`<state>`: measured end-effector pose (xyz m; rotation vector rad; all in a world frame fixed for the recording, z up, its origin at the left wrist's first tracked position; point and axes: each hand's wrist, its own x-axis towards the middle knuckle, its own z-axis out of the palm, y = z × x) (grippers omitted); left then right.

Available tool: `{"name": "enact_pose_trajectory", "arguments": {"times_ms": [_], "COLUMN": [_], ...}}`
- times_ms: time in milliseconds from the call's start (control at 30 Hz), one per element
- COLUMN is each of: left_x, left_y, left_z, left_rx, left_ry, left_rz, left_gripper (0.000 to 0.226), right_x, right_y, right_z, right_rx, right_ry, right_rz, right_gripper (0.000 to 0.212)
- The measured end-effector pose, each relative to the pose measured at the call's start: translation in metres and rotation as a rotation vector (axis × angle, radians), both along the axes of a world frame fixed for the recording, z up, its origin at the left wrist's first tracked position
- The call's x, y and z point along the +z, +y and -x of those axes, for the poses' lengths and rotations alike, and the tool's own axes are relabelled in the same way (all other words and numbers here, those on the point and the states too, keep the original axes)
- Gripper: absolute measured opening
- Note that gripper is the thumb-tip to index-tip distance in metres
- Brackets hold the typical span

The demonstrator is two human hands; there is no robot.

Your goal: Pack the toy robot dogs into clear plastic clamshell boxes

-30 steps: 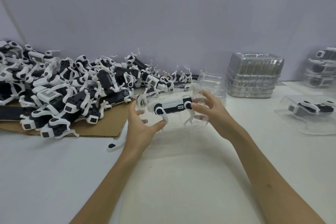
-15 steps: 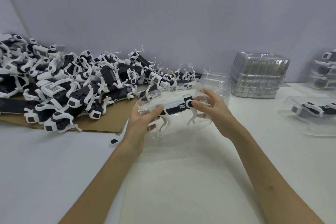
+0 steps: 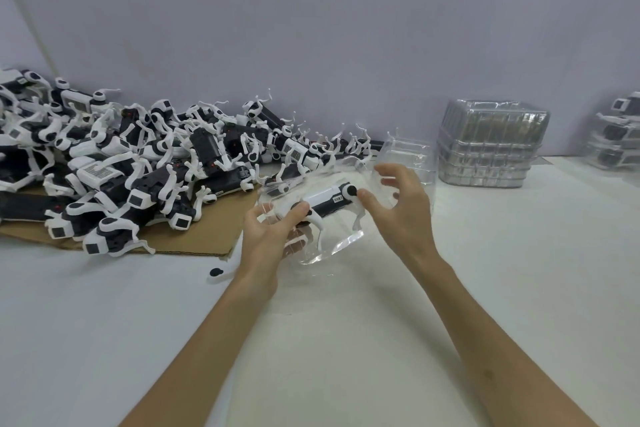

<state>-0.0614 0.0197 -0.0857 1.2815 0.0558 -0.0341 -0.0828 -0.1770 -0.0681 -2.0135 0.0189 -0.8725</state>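
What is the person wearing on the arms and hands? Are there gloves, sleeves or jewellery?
The left hand and right hand are bare: no gloves, rings or watch. The left forearm and right forearm are bare to the frame edge; no sleeve shows.

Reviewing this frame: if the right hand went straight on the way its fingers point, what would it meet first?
Probably the clear clamshell box with the toy robot dog inside, which the left hand grips. The right hand looks nearly on it, though depth is unclear.
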Motion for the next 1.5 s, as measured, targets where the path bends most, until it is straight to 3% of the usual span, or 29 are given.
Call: {"name": "enact_pose_trajectory", "arguments": {"times_ms": [100, 167, 300, 500, 867, 1133, 1500], "left_x": [-0.001, 0.000, 0.000, 0.002, 0.001, -0.002, -0.009], "left_y": [-0.001, -0.002, -0.004, -0.011, -0.011, -0.014, -0.012], "left_z": [-0.002, 0.000, 0.004, 0.016, 0.017, 0.016, 0.006], "left_rx": [0.079, 0.129, 0.139, 0.171, 0.189, 0.212, 0.285], "left_ry": [-0.041, -0.051, -0.093, -0.295, -0.349, -0.372, -0.315], "left_rz": [0.001, 0.001, -0.020, -0.172, -0.154, -0.174, -0.205], "left_gripper": [0.065, 0.064, 0.065, 0.071, 0.063, 0.064, 0.085], "right_x": [0.005, 0.002, -0.010, -0.007, -0.014, -0.016, -0.016], "right_y": [0.016, 0.026, 0.042, 0.037, 0.045, 0.042, 0.047], "right_z": [0.006, 0.009, 0.013, 0.013, 0.011, 0.009, 0.012], "right_rx": [0.011, 0.059, -0.018, -0.142, -0.185, -0.134, -0.131], "right_ry": [-0.212, -0.129, 0.107, 0.144, 0.141, 0.049, 0.005], "right_rz": [0.165, 0.268, 0.446, 0.476, 0.465, 0.351, 0.350], "right_gripper": [0.018, 0.011, 0.024, 0.024, 0.028, 0.023, 0.021]}}
